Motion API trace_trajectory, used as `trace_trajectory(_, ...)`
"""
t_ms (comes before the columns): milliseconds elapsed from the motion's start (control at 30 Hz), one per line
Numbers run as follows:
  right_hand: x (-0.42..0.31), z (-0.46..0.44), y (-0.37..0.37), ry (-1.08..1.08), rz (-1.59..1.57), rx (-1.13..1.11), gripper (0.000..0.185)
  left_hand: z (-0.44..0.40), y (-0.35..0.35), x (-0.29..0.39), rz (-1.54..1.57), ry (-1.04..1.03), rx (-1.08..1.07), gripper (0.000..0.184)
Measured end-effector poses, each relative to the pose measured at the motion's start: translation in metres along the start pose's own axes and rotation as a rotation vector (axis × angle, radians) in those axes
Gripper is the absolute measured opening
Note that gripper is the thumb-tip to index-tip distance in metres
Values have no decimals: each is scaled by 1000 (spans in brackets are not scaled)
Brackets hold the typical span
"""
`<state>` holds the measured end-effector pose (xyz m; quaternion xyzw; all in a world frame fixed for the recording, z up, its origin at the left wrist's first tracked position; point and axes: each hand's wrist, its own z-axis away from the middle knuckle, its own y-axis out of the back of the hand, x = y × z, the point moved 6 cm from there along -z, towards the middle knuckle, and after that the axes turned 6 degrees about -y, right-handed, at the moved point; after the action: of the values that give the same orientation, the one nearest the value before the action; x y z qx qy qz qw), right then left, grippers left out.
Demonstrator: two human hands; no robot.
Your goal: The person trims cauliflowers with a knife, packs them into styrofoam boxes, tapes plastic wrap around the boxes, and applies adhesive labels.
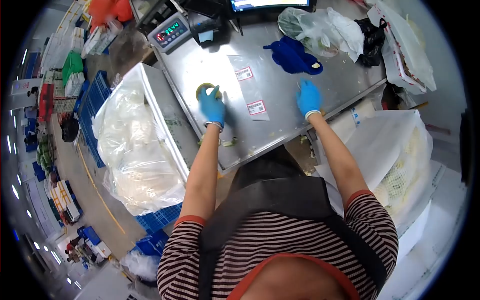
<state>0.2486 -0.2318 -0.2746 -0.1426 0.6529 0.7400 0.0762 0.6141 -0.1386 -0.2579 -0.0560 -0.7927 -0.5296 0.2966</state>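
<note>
Blue gloves cover both hands. My left hand [212, 106] is at the left side of the metal table, its fingers closed on the near edge of a yellow-brown ring that looks like a roll of tape [198, 93]. My right hand [308, 99] is over the right part of the table, fingers drawn together; something thin and small may be at the fingertips, but I cannot make it out. Just beyond it lies a crumpled dark blue cloth [295, 56]. Between the hands are clear plastic strips with a red-edged label [244, 74] and a second label [256, 107].
A scale [170, 32] with lit digits and a screen [270, 4] stand at the back. Plastic bags [320, 32] lie back right. A foam box lined with plastic [137, 145] stands left of the metal table [280, 122]; another lined box [400, 160] stands right.
</note>
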Motion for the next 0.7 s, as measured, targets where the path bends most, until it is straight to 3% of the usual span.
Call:
trace_trajectory(33, -12, 1, -7, 98, -68, 89, 61, -1, 8, 14, -144, -64, 50, 35)
trace_trajectory(67, -27, 5, -13, 197, -140, 177, 66, -1, 22, 33, -79, -74, 61, 33)
trace_trajectory(133, -60, 17, -32, -7, -222, -280, 81, 17, 24, 51, -59, 27, 72, 32)
trace_trajectory(233, -98, 37, -57, -35, -206, -420, 92, 66, -14, 37, 283, 246, -87, 30)
trace_trajectory(300, -114, 40, -62, -48, -171, -463, 95, 104, -44, 14, 419, 565, -159, 35)
trace_trajectory(333, -114, 38, -72, -46, -182, -466, 96, 118, -52, 10, 486, 726, -195, 40)
trace_trajectory(433, -112, 32, -94, -36, -207, -407, 97, 119, -60, 13, 492, 802, -250, 56)
trace_trajectory(567, -91, 33, -95, -74, -679, -644, 87, 71, -62, 39, 540, 709, -192, 67)
trace_trajectory(667, -74, 42, -87, -106, -963, -849, 82, 46, -93, 45, 932, 913, -330, 63)
trace_trajectory(700, -71, 49, -77, -157, -1031, -936, 82, 37, -95, 49, 982, 885, -463, 51)
